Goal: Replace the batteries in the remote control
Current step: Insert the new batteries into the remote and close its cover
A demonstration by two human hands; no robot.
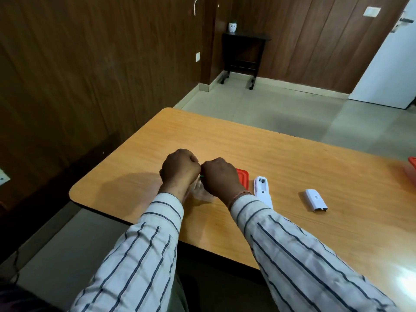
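Striped white shirt sleeves [144, 255] with dark pinstripes fill the near edge, running up from the bottom to both wrists over the orange wood-grain table [270, 158]. To the right of the wrists lies the white plastic remote control [262, 190], back side up with its battery bay uncovered, its near end hidden under the right sleeve. Further right, well apart from it, its white rectangular battery cover [314, 201] lies flat on the table. Just left of the remote, a red plastic lid [244, 176] peeks out from behind the right hand, and a clear plastic container [200, 193] sits on the table below and between the two wrists, largely screened by them. At the far right edge of the table, a second red piece [412, 164] is cut off by the frame.

Both hands are raised above the clear container, knuckles away from the camera. The left hand [180, 168] is curled into a closed fist; what it grasps, if anything, cannot be told. The right hand [219, 176] is also clenched, touching the left at the fingertips, and a small green-tipped object [202, 176] shows in the gap between them, too small to identify. Both wrists are bent downward with the forearms angled in towards each other.
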